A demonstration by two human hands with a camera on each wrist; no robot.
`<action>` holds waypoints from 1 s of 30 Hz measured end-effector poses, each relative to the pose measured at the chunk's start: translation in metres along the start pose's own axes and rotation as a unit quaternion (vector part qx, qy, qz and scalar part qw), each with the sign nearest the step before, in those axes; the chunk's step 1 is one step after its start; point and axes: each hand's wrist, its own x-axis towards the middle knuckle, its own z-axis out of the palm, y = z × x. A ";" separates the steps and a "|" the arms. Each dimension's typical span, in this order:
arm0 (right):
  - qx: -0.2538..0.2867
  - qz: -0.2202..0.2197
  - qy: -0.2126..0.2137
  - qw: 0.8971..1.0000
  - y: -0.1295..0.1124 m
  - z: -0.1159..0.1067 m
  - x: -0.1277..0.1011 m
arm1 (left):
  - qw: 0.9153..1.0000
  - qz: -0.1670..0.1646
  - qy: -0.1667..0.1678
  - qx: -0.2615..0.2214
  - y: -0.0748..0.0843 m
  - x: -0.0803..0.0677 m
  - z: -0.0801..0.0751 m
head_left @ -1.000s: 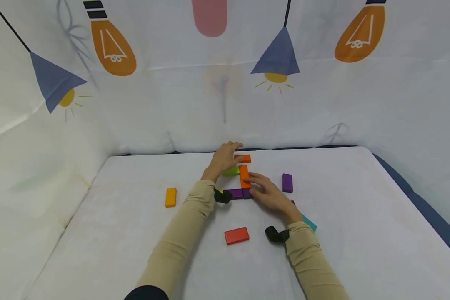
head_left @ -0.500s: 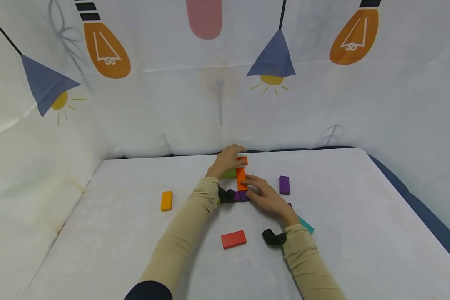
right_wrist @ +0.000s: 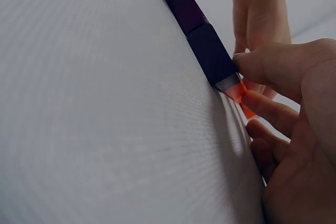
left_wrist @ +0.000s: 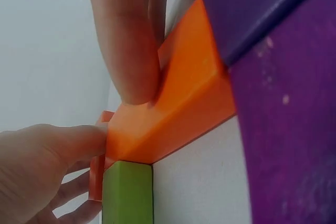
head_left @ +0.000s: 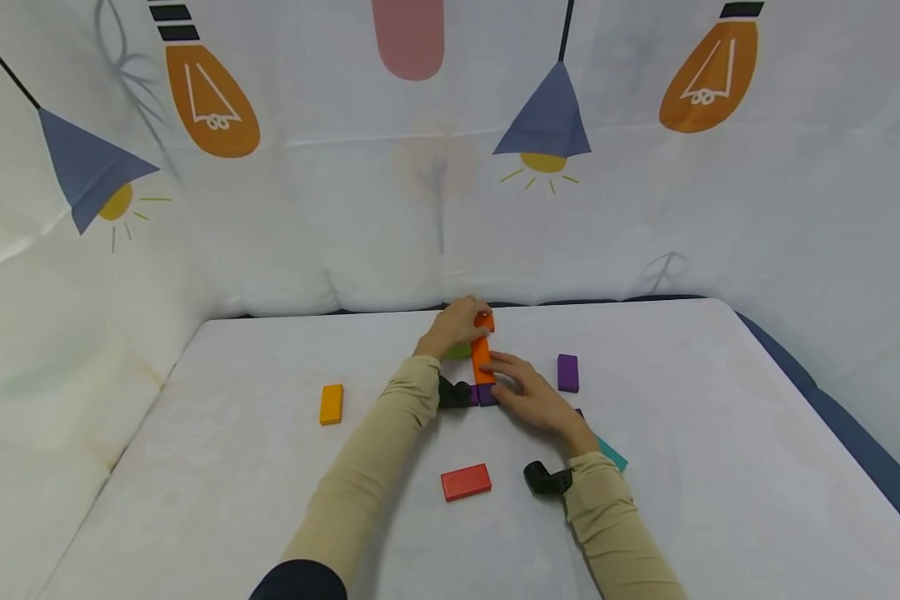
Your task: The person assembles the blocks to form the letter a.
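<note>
My left hand (head_left: 456,327) pinches a red-orange block (left_wrist: 96,179) between thumb and fingers, right at the far end of a long orange block (head_left: 480,360). My right hand (head_left: 531,392) lies to the right of that long block. Its index finger rests along the orange block, and its thumb touches a dark purple block (right_wrist: 210,53) at the near end. Left of the dark one, a lighter purple block (left_wrist: 294,108) continues the row, partly hidden by my left wrist camera in the head view. A lime green block (left_wrist: 128,192) abuts the orange block's left side.
Around the joined blocks on the white table (head_left: 217,467) lie a yellow-orange block (head_left: 332,404) at left, a red block (head_left: 466,482) in front and a purple block (head_left: 567,373) at right. A teal block (head_left: 612,454) is partly under my right wrist.
My left fingers have closed in on the red-orange block, and it has come nearer the long orange block's far end. My right hand stays in place. The head view has shifted slightly.
</note>
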 end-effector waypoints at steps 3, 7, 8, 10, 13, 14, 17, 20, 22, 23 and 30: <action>0.003 -0.001 -0.001 1.000 0.000 0.000 0.000 | 1.000 0.002 -0.002 -0.001 -0.001 0.001 0.000; 0.003 -0.005 -0.003 1.000 0.000 -0.001 -0.001 | 1.000 0.004 -0.001 -0.002 -0.002 0.002 0.001; 0.003 -0.005 -0.004 1.000 0.000 -0.001 -0.001 | 1.000 0.006 -0.001 -0.003 -0.002 0.002 0.001; 0.004 -0.004 -0.004 1.000 0.000 -0.001 -0.001 | 1.000 0.007 -0.002 -0.006 -0.002 0.002 0.001; 0.006 0.003 -0.005 1.000 -0.001 -0.001 -0.001 | 1.000 0.009 -0.004 -0.008 -0.002 0.003 0.001; 0.007 0.005 -0.005 1.000 -0.001 -0.001 -0.001 | 1.000 0.009 -0.004 -0.007 -0.002 0.003 0.001; 0.008 0.010 -0.006 1.000 -0.001 -0.002 0.000 | 1.000 0.006 -0.005 -0.004 -0.001 0.003 0.001; 0.006 0.009 -0.007 1.000 -0.002 -0.002 0.000 | 1.000 0.005 -0.003 0.003 -0.001 0.003 0.000; 0.007 0.010 -0.008 1.000 -0.002 -0.003 -0.001 | 1.000 0.005 -0.001 0.005 -0.001 0.003 0.001; 0.007 0.010 -0.008 1.000 -0.002 -0.003 0.000 | 1.000 0.006 0.000 0.006 -0.001 0.003 0.001; 0.007 0.004 -0.007 1.000 -0.001 -0.003 0.000 | 1.000 0.006 0.013 0.003 0.002 0.002 0.001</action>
